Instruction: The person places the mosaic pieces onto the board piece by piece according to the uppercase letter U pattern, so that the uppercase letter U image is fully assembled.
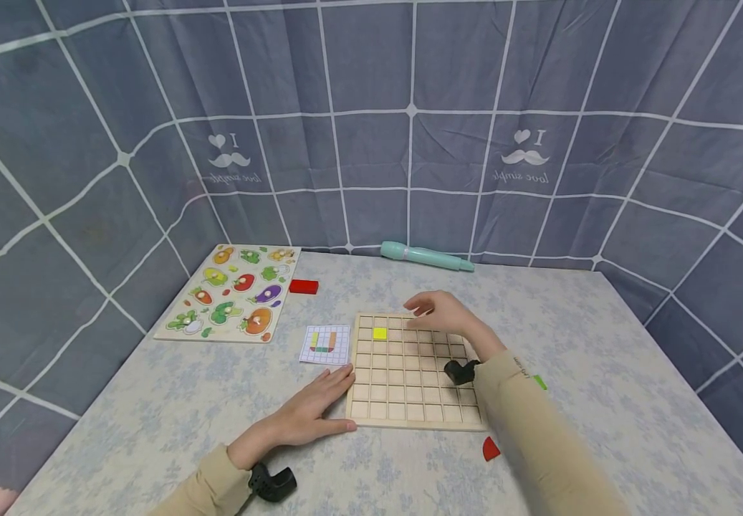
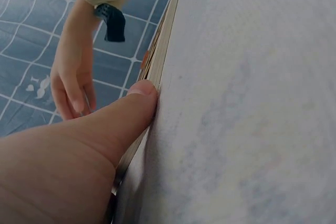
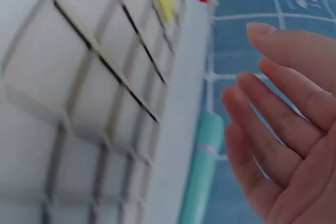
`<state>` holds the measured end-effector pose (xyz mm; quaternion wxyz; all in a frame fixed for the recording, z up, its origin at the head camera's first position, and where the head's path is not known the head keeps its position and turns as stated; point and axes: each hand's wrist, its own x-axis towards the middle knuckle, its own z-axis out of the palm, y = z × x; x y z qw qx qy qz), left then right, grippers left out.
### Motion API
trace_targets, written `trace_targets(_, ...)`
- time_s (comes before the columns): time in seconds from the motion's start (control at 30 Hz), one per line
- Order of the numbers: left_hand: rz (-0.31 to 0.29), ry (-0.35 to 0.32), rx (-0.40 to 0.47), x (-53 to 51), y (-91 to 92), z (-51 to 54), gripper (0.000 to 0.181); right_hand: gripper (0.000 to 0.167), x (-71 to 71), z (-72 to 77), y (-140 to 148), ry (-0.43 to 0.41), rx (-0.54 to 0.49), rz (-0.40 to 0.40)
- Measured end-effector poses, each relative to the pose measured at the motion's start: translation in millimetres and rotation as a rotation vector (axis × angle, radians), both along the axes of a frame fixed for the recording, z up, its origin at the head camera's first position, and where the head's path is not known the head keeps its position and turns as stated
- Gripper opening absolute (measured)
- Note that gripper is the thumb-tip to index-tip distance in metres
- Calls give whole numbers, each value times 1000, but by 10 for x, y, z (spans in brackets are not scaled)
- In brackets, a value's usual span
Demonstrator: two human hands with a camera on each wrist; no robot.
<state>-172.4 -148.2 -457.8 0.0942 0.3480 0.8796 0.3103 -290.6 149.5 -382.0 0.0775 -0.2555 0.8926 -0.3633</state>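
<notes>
One yellow tile [image 1: 380, 333] in grid board [image 1: 395, 411], toward left edge of table [image 1: 410, 473] from empty, loosely curved right hand [image 1: 445, 315]; left hand [image 1: 309, 410], fingers extended, touches board.

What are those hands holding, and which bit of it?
Nothing is held: the right hand is empty over the wooden grid board, and the left hand just touches the board's edge.
</notes>
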Motion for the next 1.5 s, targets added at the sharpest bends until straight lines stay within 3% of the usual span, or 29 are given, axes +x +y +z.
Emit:
trace_targets(0.17,-1,7,6,-4,0,2,82,41,74,125,351,29,15,-57)
trace_targets(0.3,-3,19,18,0,2,1,81,43,140,113,584,52,15,-114)
trace_targets(0.53,5,2,7,1,7,12,82,43,192,-119,851,29,15,-209)
trace_targets(0.87,12,4,1,4,15,21,82,48,223,-410,1010,-100,-34,-344)
trace_targets(1.5,12,10,0,3,11,12,83,47,247,-613,1020,-45,-35,-355)
